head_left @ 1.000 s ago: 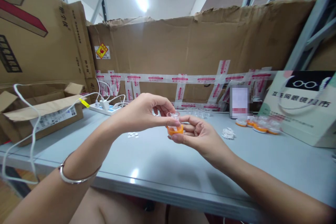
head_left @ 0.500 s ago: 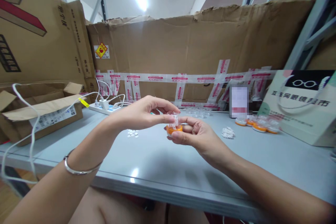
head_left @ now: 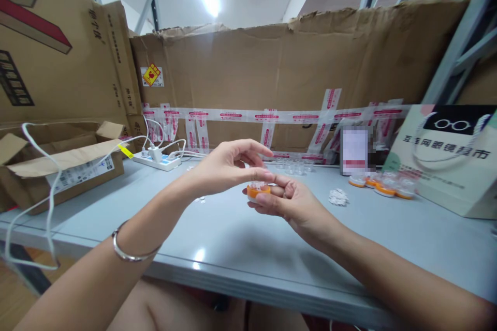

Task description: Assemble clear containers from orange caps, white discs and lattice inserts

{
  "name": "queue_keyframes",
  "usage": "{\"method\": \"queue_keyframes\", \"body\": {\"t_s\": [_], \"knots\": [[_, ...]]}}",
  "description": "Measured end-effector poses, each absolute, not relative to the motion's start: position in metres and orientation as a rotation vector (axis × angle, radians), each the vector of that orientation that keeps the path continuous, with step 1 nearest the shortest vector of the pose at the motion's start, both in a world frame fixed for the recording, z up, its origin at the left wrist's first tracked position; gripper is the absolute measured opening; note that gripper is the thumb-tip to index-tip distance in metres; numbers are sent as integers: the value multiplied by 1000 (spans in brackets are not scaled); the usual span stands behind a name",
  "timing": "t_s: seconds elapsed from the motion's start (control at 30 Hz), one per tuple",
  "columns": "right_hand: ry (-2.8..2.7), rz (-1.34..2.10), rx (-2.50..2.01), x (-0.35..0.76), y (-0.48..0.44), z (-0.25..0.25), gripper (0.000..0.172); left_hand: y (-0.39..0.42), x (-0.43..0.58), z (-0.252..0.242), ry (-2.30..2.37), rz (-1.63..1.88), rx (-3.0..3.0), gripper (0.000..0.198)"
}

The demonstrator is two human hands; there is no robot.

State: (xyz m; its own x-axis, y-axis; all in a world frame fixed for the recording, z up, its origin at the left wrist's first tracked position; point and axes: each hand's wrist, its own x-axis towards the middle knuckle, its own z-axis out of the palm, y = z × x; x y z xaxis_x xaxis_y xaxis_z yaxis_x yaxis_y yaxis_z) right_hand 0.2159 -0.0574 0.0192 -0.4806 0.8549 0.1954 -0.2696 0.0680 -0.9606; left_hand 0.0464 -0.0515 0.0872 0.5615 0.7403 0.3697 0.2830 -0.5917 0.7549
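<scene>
My right hand (head_left: 293, 197) is closed around a small round container with an orange band and a whitish base (head_left: 258, 193), gripping it between thumb and fingers. A clear plastic part (head_left: 257, 184) shows just above the band. Over this clear part reaches my left hand (head_left: 236, 163), its thumb at or just above the top and its index finger stretched out apart from the thumb. The thumb hides the upper end of the clear part. A few small white pieces (head_left: 201, 199) lie on the table behind my left forearm.
On the grey table (head_left: 233, 248), a pile of small white pieces (head_left: 338, 197) lies at right. Several orange-banded clear containers (head_left: 384, 189) stand before a paper bag (head_left: 446, 165). Clear cups (head_left: 293, 166) line the back near a phone (head_left: 354, 150). At left are a power strip (head_left: 166, 163) and carton (head_left: 66, 165).
My left hand has shifted slightly right and its thumb has slid across the top of the clear part. The gap between index finger and thumb looks wider. My right hand holds almost still.
</scene>
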Motion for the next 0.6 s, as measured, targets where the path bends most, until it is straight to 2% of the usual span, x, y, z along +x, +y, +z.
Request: {"method": "queue_keyframes", "body": {"t_s": [0.13,0.3,0.5,0.6], "knots": [[-1426,1588,-612,216,-57,19,39,-49,39,90,498,668,2041,40],[-1455,1516,-668,215,-61,22,54,-49,39,87,773,898,2166,39],[-1483,1497,-600,214,-62,23,54,-53,37,91,465,667,2019,37],[-1470,1473,-623,215,-62,24,50,-53,37,89,641,817,2079,35]]}}
